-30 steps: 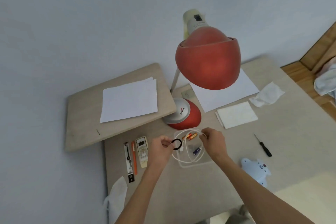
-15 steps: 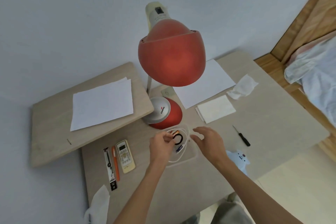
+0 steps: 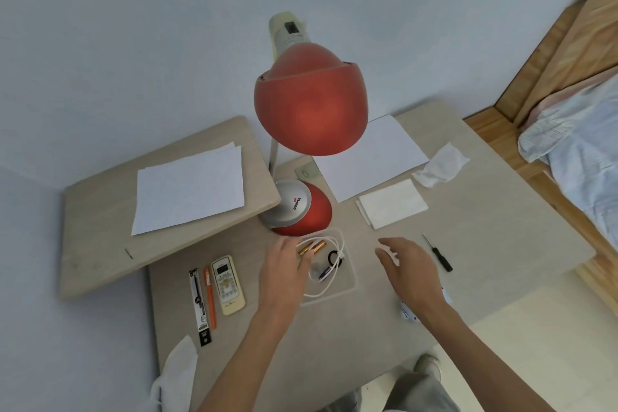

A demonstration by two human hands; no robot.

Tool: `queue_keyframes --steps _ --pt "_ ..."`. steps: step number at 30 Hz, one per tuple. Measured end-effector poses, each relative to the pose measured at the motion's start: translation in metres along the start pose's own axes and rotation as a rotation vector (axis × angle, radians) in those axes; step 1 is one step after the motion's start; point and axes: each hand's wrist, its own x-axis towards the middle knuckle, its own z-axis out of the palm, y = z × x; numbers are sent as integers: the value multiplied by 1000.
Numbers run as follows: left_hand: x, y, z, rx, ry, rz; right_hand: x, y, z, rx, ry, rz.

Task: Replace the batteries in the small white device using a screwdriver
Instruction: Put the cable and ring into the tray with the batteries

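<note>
Both hands were open: left hand (image 3: 284, 273) lay flat, fingertips on the batteries (image 3: 312, 247). Right hand (image 3: 409, 269) hovered spread, screwdriver (image 3: 438, 252) just to its right.

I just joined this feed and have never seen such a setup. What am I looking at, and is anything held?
No machine here: these are a person's two bare hands, filmed by one wide-angle camera worn on the head, looking down at a table. The left hand reaches with straight fingers to two batteries in a clear tray, which also holds a white cable and a black ring. The right hand hovers open. Neither hand grips anything. A black screwdriver lies to its right; the small white device peeks out beneath its wrist. A remote control lies left of the tray; a red lamp stands behind it.
</note>
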Motion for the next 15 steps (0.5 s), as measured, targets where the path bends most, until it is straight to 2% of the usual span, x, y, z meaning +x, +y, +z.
queue_keyframes --steps 2,5,9,15 --pt "-8 10 -13 256 27 138 -2 -7 -7 -134 49 -91" --pt "-18 28 -23 487 -8 179 -5 -25 -17 -353 105 -197" --pt "-28 46 -27 570 -53 201 -9 -35 -30 -458 124 -237" --pt "-26 44 -9 565 16 163 -3 -3 -49 -504 113 -225"
